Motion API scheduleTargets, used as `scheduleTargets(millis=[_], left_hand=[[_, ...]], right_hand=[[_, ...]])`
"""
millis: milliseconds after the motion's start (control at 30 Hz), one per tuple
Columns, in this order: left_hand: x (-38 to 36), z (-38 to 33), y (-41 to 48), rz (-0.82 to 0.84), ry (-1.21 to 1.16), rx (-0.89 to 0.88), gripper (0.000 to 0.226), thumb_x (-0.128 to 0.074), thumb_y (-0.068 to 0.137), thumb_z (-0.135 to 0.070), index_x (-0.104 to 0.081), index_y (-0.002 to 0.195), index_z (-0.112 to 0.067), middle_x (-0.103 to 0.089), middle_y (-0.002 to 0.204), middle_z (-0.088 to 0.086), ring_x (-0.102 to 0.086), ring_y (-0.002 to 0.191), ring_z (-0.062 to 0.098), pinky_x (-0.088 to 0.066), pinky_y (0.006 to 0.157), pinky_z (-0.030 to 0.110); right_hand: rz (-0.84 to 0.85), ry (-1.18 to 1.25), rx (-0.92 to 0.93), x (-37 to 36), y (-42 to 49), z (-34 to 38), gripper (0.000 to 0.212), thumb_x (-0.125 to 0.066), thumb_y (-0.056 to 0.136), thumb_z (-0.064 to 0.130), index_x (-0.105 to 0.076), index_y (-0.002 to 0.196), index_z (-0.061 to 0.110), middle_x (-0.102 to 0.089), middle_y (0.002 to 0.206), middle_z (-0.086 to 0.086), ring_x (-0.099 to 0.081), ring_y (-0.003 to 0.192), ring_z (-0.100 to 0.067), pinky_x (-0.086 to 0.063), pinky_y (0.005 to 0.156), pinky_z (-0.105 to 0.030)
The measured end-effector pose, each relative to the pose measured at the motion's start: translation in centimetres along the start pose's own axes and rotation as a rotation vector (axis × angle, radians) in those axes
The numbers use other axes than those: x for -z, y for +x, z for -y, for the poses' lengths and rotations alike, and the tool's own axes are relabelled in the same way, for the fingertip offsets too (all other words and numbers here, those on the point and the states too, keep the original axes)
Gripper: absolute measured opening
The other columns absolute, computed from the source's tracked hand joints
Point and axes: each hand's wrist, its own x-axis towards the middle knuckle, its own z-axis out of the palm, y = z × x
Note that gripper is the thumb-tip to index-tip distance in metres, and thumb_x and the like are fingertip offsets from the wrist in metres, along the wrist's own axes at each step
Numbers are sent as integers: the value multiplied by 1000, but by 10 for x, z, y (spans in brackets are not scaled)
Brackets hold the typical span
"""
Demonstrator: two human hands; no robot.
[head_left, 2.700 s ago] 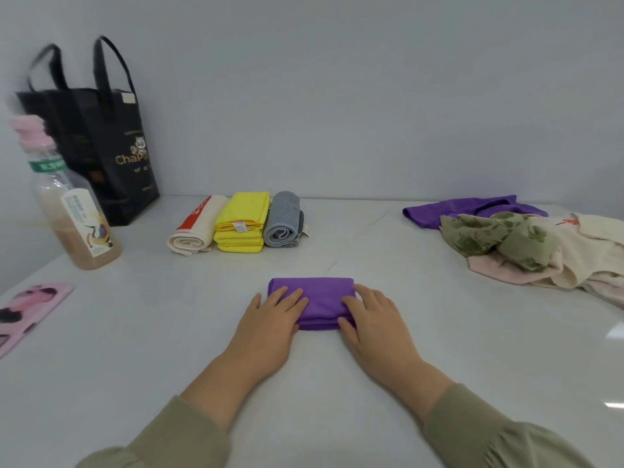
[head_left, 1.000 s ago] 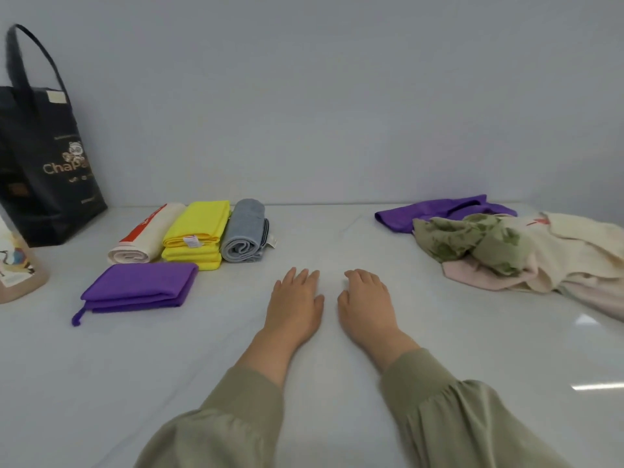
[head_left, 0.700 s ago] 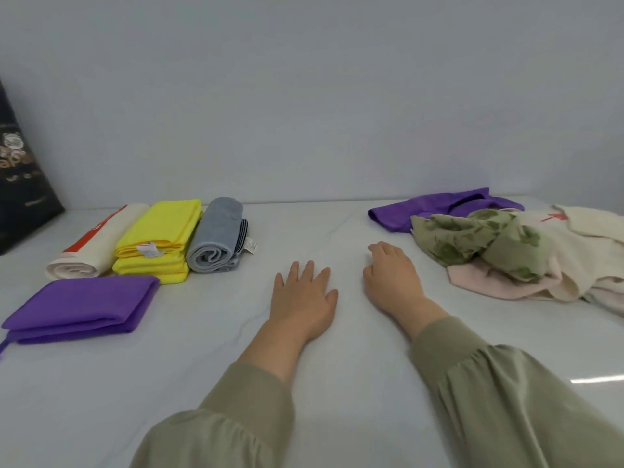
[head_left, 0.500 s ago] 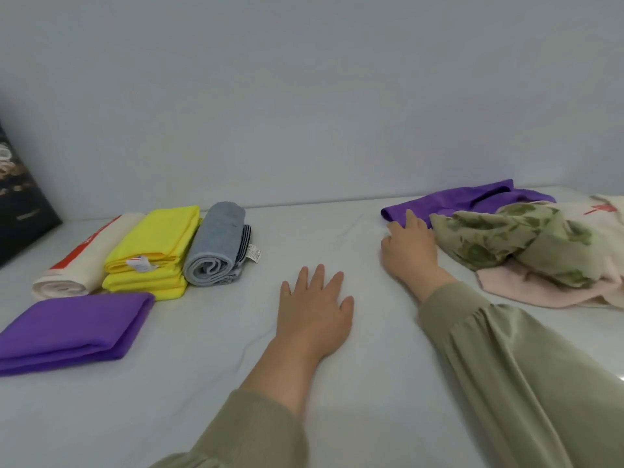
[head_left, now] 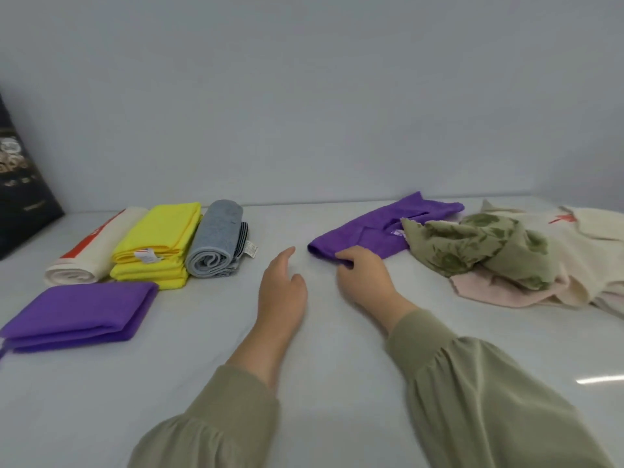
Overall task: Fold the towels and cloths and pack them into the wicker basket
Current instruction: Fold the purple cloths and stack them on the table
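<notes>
Head view shows the right hand (head_left: 363, 275) with its fingers curled over the near corner of the unfolded purple cloth (head_left: 388, 228), which lies on the white table (head_left: 337, 366) at the left edge of an unsorted pile. The left hand (head_left: 282, 292) is relaxed, fingers loosely extended, holding nothing, just beside the right. A green patterned cloth (head_left: 472, 244) overlaps the purple cloth's right part, with a pink cloth (head_left: 499, 292) and a cream cloth (head_left: 580, 244) bunched beyond it. Finished items sit well apart at left: a folded purple cloth (head_left: 81, 312), a yellow stack (head_left: 158, 238), a grey roll (head_left: 216, 241) and a cream roll (head_left: 91, 251). No wicker basket is in view. Risk noted: a pull toward the person would likely drag the green cloth along, since it rests on the purple one, scattering the pile. A one-corner grip may also bring the cloth in twisted, spoiling the fold.
</notes>
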Motion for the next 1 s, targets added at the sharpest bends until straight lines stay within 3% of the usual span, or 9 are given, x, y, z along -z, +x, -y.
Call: scheduleTargets(millis=[200,400,533,600,700,800,867,933,1000], left_hand=[[33,4,-31,108,-46,-43,46,-55,85,2,-58,128,-16,-58,130,-1,-54,119,12,-37,100,17],[74,11,-84,315,27,-101,25,-77,78,-19,-71,101,-27,-68,100,-18,-61,93,-7,-42,84,8],[83,13,-100,230,46,-124,9,-72,83,-13,-74,77,-20,-66,71,-16,-55,69,-3,-42,68,13],[88,12,-100,135,-22,-73,29,-69,85,-17,-60,58,-20,-50,52,-11,-42,54,2,-35,58,23],[101,11,-98,-161,-257,151,29,-62,83,-30,-57,61,-11,-53,61,5,-49,60,17,-41,63,31],[116,18,-98,-421,-440,344,25,-54,87,-11,-58,62,-7,-59,66,10,-58,66,27,-49,70,36],[122,16,-101,-481,-237,278,10,-53,84,-2,-62,82,-6,-62,81,9,-57,79,27,-46,75,35],[120,14,-103,-529,53,117,41,-55,80,8,-57,117,-8,-57,117,9,-52,109,25,-45,93,37],[116,11,-106,-556,289,-235,57,-55,74,15,-53,127,-7,-52,130,11,-44,122,27,-39,103,40]], right_hand=[[-74,277,1,5,-84,44,27,-58,83,0,-71,102,14,-70,95,4,-62,92,-12,-45,90,-21],[-104,439,-20,16,-138,71,12,-59,90,8,-68,89,16,-64,74,12,-60,69,-1,-43,67,-7],[-85,190,-37,24,-146,66,23,-45,96,14,-62,111,14,-67,103,0,-62,95,-20,-47,86,-31],[-71,8,-76,27,-141,55,27,-43,96,15,-57,119,11,-60,118,-6,-55,108,-26,-42,92,-34],[-48,-222,-33,29,-139,46,20,-40,97,21,-55,106,11,-60,108,-10,-54,103,-30,-39,85,-37],[-19,-459,31,33,-139,48,29,-32,100,32,-53,85,19,-66,96,-5,-58,96,-28,-35,79,-36],[41,-514,40,38,-139,50,40,-30,101,39,-55,78,19,-68,92,-6,-60,93,-28,-35,83,-35],[60,-511,100,41,-140,48,46,-33,100,42,-56,71,16,-67,86,-8,-58,90,-29,-36,82,-34],[83,-410,151,42,-141,44,47,-39,100,39,-57,66,11,-59,81,-10,-52,88,-29,-35,78,-34]])
